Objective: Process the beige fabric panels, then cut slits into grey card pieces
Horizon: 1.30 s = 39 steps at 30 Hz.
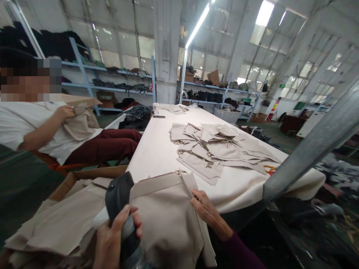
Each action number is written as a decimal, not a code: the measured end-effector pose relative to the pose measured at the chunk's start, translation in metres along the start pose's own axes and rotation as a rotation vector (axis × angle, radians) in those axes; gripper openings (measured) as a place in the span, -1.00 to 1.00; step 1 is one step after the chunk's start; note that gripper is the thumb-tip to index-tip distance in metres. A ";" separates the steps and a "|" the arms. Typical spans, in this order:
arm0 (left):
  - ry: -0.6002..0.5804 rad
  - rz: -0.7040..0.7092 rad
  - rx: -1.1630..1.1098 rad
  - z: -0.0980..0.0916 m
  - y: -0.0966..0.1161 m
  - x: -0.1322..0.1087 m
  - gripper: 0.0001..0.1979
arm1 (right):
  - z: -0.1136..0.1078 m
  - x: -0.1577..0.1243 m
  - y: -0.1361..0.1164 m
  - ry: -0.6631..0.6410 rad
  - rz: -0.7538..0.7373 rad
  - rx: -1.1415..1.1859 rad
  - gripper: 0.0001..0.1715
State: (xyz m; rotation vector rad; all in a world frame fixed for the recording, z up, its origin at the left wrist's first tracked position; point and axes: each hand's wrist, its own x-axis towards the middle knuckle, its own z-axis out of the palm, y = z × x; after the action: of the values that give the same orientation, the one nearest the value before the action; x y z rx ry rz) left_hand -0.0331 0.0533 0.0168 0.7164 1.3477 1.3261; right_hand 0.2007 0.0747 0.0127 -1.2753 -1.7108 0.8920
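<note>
My left hand (112,233) is wrapped round a black-and-grey handheld device (119,192) with a bulky black head; its exact kind is unclear. The head lies against the left edge of a beige fabric piece (165,216), which has a sewn top band and a metal zipper pull (179,172) at its upper edge. My right hand (206,211) pinches that piece along its right-hand seam, thumb and fingers together. The fabric's lower part hangs toward me, and its bottom runs out of view. Part of the left fingers is hidden behind the device.
A pile of beige pieces with zipper pulls (207,145) lies on the white-covered table (151,149), orange-handled scissors (269,170) at its right. A carton (66,185) holds stacked beige fabric (64,220). A seated co-worker (42,127) handles cloth at left. A metal post (311,145) slants across the right.
</note>
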 end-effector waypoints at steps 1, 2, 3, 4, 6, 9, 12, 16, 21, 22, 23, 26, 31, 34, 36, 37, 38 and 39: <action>-0.046 -0.018 -0.007 0.003 -0.002 -0.007 -0.56 | 0.001 0.003 -0.002 -0.015 -0.019 0.033 -0.72; -0.097 -0.040 -0.018 0.007 -0.006 -0.015 -0.56 | 0.002 0.007 -0.004 -0.024 -0.038 0.058 -0.69; -0.156 -0.063 -0.029 0.011 -0.010 -0.023 -0.56 | 0.003 0.010 -0.006 -0.032 -0.054 0.081 -0.66; -0.209 -0.078 -0.034 0.017 -0.014 -0.029 -0.55 | 0.005 0.013 -0.007 -0.043 -0.066 0.106 -0.64; -0.300 -0.111 -0.045 0.027 -0.022 -0.039 -0.53 | 0.006 0.015 -0.010 -0.070 -0.072 0.155 -0.61; -0.376 -0.143 -0.042 0.037 -0.029 -0.041 -0.52 | 0.006 0.011 -0.013 -0.102 -0.054 0.219 -0.62; -0.424 -0.146 -0.039 0.041 -0.030 -0.037 -0.54 | 0.004 0.003 -0.016 -0.125 -0.004 0.288 -0.65; -0.460 -0.148 -0.052 0.043 -0.032 -0.032 -0.56 | 0.005 -0.001 -0.019 -0.156 0.079 0.380 -0.61; -0.493 -0.162 -0.077 0.050 -0.035 -0.032 -0.57 | 0.011 0.000 -0.017 -0.118 0.085 0.435 -0.60; -0.493 -0.158 -0.082 0.051 -0.033 -0.032 -0.57 | 0.012 -0.001 -0.017 -0.114 0.086 0.448 -0.60; -0.487 -0.149 -0.082 0.052 -0.030 -0.031 -0.57 | 0.013 -0.002 -0.017 -0.117 0.090 0.459 -0.60; -0.417 -0.103 -0.076 0.051 -0.017 -0.027 -0.58 | 0.012 -0.009 -0.016 -0.132 0.137 0.492 -0.59; -0.409 -0.096 -0.120 0.038 -0.012 -0.024 -0.62 | 0.007 -0.008 -0.013 -0.059 0.183 0.487 -0.58; -0.489 -0.136 -0.129 0.032 -0.023 -0.028 -0.60 | 0.006 -0.001 -0.015 -0.077 0.201 0.541 -0.56; -0.533 -0.168 -0.138 0.032 -0.030 -0.031 -0.58 | 0.006 0.002 -0.017 -0.103 0.196 0.592 -0.55; -0.552 -0.184 -0.142 0.033 -0.033 -0.033 -0.57 | 0.006 0.002 -0.017 -0.115 0.188 0.614 -0.55; -0.568 -0.200 -0.143 0.033 -0.034 -0.034 -0.57 | 0.006 0.002 -0.016 -0.125 0.182 0.629 -0.55; -0.580 -0.215 -0.143 0.034 -0.035 -0.035 -0.57 | 0.005 0.001 -0.015 -0.137 0.181 0.646 -0.55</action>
State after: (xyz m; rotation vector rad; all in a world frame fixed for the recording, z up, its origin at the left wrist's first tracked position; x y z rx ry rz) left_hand 0.0163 0.0242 -0.0013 0.7587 0.8273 0.9323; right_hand 0.1896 0.0719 0.0237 -0.9453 -1.2499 1.5157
